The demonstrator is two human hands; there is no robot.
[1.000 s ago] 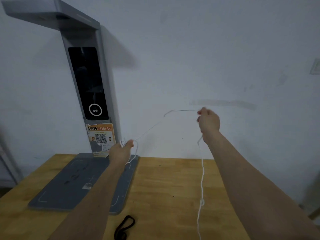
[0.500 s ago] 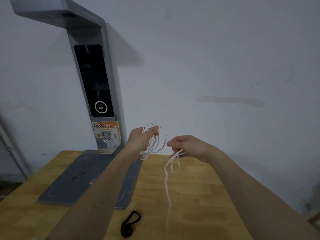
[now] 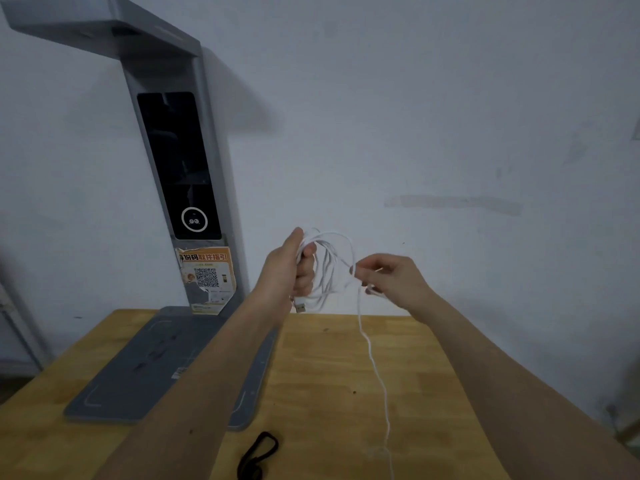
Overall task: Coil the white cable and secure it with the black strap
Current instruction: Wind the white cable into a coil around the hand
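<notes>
Two hands: both raised above the surface near the frame's centre, working one cable between them.
Scanner stand (image 3: 180, 161): grey upright at 10 o'clock with a dark screen, an orange notice with a QR code low on its post, and a flat grey base plate (image 3: 156, 368) lying on the surface.
Left hand (image 3: 291, 271): closed around a bundle of loops, thumb on top; likely acting as the fixed anchor so the turns stay the same size.
White cable (image 3: 329, 268): several loops hang from the left hand, a metal plug end (image 3: 300, 308) pokes out just below that hand, and a loose tail (image 3: 375, 372) drops toward 6 o'clock and runs off the bottom edge.
Right hand (image 3: 391, 278): fingertips pinched on the strand just beside the loops, at 3 o'clock from them; it appears to be guiding the next turn onto the bundle.
Progress: coiling looks partly done, since a fair run of tail remains unwound.
Black strap (image 3: 259, 455): lies untouched on the surface at 6 o'clock, well apart from the hands, presumably left within reach for the tying step.
Surface: light wooden top with a few dark specks, bare apart from the base plate, strap and cable tail.
Room: plain pale wall behind, scuffed, with a faint horizontal mark at 2 o'clock; lighting is dim.
</notes>
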